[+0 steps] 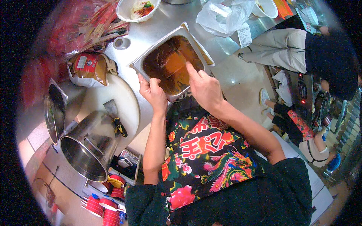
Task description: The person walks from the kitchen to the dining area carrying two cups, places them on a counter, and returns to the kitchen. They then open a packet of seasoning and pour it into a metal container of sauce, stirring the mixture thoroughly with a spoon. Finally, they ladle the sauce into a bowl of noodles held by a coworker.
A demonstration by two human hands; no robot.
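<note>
A rectangular stainless steel pan (137,62) with brown, oily-looking contents sits at the near edge of the steel counter, against the apron. My left hand (155,91) grips its near left rim, thumb on top and fingers around the outside. Over the pan's right part is my right hand (205,87), index finger extended towards the contents and the other fingers curled. Nothing shows in that hand, and whether the fingertip touches the contents is unclear. Under the pan, flat pale-edged pieces (208,56) stick out at the right.
Left of the pan are a tape roll (121,43), a bag of brown sauce (90,67), a round white board (128,99) with a scraper (111,107), and a steel pot (84,158). Bowls (137,18) and a plastic bag (223,18) lie beyond. Other people (325,56) stand at right.
</note>
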